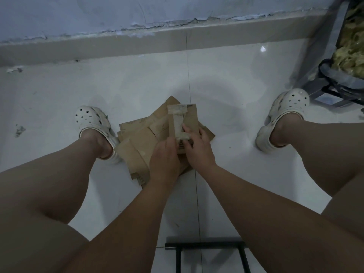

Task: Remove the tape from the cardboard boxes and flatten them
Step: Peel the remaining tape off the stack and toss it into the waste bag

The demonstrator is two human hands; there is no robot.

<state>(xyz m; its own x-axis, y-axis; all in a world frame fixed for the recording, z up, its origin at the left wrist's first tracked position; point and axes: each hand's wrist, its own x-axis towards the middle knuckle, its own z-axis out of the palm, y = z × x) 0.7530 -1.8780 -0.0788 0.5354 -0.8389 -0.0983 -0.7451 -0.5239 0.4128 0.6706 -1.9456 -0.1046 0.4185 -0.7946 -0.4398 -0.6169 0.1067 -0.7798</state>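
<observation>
Peeling stage: my left hand (165, 157) clamps the small box (190, 117) over the flattened pile (137, 141) at the floor's (236, 125) middle. My right hand (198, 150) pinches its tape strip (178, 121). Next, I judge, a steady pull.

Glossy white floor tiles (226, 85) fill the view. At 12 o'clock a beige baseboard (98, 46) runs under a blue-grey wall (98, 12) whose paint is cracked along its lower edge. A white perforated clog (92, 119) stands at 9 o'clock and its mate (285, 111) at 3 o'clock, both on bare legs. At 2 o'clock a metal stand (334, 79) holds something yellowish. A black metal frame (204, 244) lies at 6 o'clock. A pale scrap (14, 69) lies by the baseboard at 10 o'clock.
</observation>
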